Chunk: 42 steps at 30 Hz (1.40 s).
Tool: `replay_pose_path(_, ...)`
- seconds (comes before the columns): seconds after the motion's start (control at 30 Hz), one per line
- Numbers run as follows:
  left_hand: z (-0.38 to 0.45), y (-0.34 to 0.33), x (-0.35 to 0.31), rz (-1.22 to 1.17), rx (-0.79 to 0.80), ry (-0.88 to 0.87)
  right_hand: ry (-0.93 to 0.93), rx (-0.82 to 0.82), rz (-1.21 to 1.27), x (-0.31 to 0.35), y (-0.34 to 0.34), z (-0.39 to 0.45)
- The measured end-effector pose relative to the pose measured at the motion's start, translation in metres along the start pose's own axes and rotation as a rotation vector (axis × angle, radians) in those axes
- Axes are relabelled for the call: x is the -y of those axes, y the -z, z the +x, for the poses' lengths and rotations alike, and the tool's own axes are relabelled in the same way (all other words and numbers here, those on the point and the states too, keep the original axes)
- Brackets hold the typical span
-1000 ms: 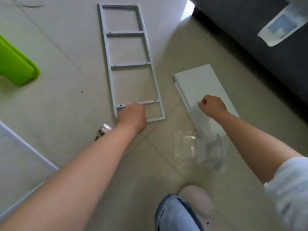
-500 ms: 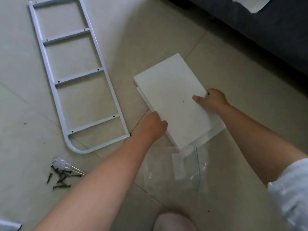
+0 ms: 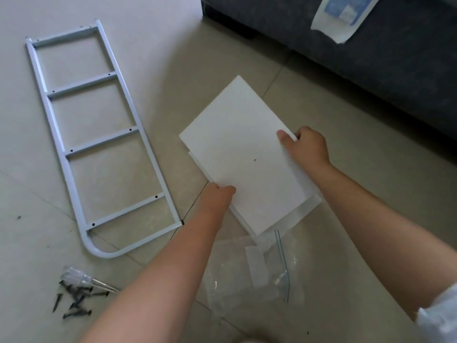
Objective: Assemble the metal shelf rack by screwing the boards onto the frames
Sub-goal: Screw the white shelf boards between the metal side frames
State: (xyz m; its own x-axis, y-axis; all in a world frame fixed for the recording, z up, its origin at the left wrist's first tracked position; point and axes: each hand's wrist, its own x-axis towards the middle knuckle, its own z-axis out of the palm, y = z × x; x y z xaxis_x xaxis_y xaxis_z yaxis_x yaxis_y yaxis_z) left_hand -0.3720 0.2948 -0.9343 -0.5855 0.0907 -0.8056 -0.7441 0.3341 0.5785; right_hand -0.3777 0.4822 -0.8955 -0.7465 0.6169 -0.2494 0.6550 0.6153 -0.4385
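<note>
Both hands are gripping the top white board of a floor stack: left hand pinching its near-left edge, right hand curling round its right edge.

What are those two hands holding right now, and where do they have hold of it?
The top white board of a stack: the left hand grips its near-left edge, and the right hand grips its right edge.
</note>
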Motion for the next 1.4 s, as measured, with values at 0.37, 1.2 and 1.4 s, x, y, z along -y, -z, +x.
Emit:
replay_pose_path(0.37,-0.054,0.179,-0.052,-0.700,-0.152,-0.482,0.150,0.007,0.452,0.104,-0.001,-0.077)
replay_pose_path(1.2,-0.195,0.426,0.092,-0.479,-0.427,-0.798,1.188,0.554,-0.211,0.380,-0.061,-0.330)
replay_pose_path(1.4,-0.184,0.435,0.131,-0.410,-0.583,-0.644,1.183,0.429,-0.082,0.375,-0.055,-0.336)
